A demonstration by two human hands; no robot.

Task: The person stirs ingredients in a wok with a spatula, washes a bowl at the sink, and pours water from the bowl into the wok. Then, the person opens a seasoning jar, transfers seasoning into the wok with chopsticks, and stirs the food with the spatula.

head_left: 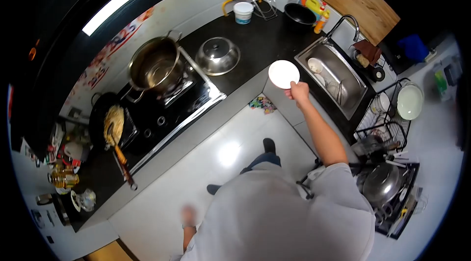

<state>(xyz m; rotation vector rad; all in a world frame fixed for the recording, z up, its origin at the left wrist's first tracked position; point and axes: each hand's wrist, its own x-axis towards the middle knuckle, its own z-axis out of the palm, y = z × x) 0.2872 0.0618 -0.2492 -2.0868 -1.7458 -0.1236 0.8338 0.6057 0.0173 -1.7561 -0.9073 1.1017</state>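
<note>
My right hand point(298, 92) reaches out toward the counter corner, its fingers closed on the rim of a white plate point(283, 74). The plate is held over the counter edge, just left of the steel sink point(354, 84), where a small bowl point(315, 65) and other dishes lie. Low beside my body hangs my left hand point(188, 216), smeared by motion, so its fingers cannot be made out. On the stove at left a black wok point(99, 118) holds yellowish food point(114, 121) and a spatula with a wooden handle point(121, 157).
A large steel pot point(156, 65) stands on the other burner. Near it lies a domed lid point(218, 56). Behind are a white tub point(243, 12) and a black bowl point(300, 17). A dish rack point(400, 128) and a covered pan point(381, 183) are at right.
</note>
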